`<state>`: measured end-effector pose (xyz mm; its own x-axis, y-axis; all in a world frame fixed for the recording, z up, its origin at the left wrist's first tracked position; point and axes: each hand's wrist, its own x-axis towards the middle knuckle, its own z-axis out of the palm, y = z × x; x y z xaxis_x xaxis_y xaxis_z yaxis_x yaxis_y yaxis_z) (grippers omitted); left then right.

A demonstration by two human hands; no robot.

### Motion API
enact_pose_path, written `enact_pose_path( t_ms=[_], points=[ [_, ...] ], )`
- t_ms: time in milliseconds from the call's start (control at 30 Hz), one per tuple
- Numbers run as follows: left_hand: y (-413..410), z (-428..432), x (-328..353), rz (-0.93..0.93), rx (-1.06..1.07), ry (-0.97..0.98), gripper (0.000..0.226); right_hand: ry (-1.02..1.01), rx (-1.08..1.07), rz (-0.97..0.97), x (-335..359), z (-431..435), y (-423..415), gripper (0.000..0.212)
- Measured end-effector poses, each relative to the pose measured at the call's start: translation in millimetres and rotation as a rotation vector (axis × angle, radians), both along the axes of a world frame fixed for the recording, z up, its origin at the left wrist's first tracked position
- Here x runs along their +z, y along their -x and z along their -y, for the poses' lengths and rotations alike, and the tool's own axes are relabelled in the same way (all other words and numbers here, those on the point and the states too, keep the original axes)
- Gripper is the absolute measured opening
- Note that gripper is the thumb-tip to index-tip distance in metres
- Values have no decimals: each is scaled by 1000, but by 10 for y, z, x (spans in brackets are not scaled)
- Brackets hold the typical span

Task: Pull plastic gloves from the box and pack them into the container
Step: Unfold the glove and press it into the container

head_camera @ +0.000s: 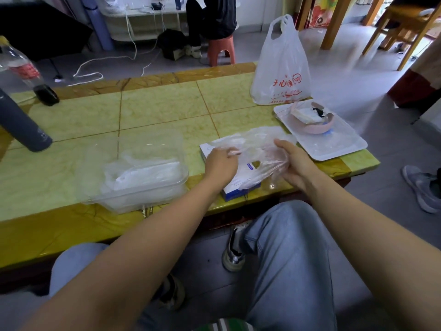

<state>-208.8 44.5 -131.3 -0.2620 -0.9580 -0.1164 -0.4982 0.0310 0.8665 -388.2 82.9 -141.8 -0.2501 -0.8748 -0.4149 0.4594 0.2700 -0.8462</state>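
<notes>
A white and blue glove box (235, 187) lies flat at the table's front edge. A clear plastic glove (256, 145) is spread over the box. My left hand (220, 164) pinches the glove's left side above the box. My right hand (294, 162) grips its crumpled right end. To the left stands a clear plastic container (143, 185) with its lid swung open behind it; several folded gloves lie inside.
The yellow-green tiled table (155, 108) also carries a white tray (334, 146) with a pink bowl, a white shopping bag (281, 65), a grey flask (21, 120) and a plastic bottle (23, 68). Someone's grey shoe (422, 187) is on the floor at right.
</notes>
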Motion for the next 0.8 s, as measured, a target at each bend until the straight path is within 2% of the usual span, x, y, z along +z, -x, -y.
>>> enact_pose_path(
  t_ms=[67, 133, 200, 300, 367, 433, 533, 600, 667, 733, 767, 800],
  points=[
    [1, -88, 225, -240, -27, -96, 28, 73, -26, -20, 65, 13, -103, 46],
    [-91, -133, 390, -360, -63, -182, 42, 143, -12, -59, 149, 11, -285, 42],
    [-219, -133, 477, -356, -63, -202, 43, 186, 7, -99, 206, 2, -490, 41],
    [-397, -103, 469, -326, 125, -179, 24, 197, 75, -105, 217, 21, -776, 55],
    [-547, -59, 403, -405, 269, -198, 14, 181, 111, -128, 219, 48, -916, 45],
    [-780, 10, 349, -428, 354, -164, 17, 176, 97, -89, 224, 100, -1026, 31],
    [-1165, 52, 326, -357, 292, -39, 17, 158, -16, -39, 250, 170, -1054, 35],
    [-1408, 72, 343, -296, 215, 56, 17, 126, -7, -60, 269, 238, -1090, 35],
    [-1598, 99, 365, -279, 141, 76, 18, 72, 138, -37, 319, 286, -1195, 48],
    [-1751, 137, 385, -282, 90, 43, 20, 25, 372, -70, 358, 350, -1338, 69],
    [-1812, 155, 383, -276, 73, 32, 21, 14, 475, -97, 372, 370, -1416, 72],
    [-1868, 175, 382, -264, 63, 22, 22, 23, 561, -105, 382, 388, -1500, 67]
  ],
)
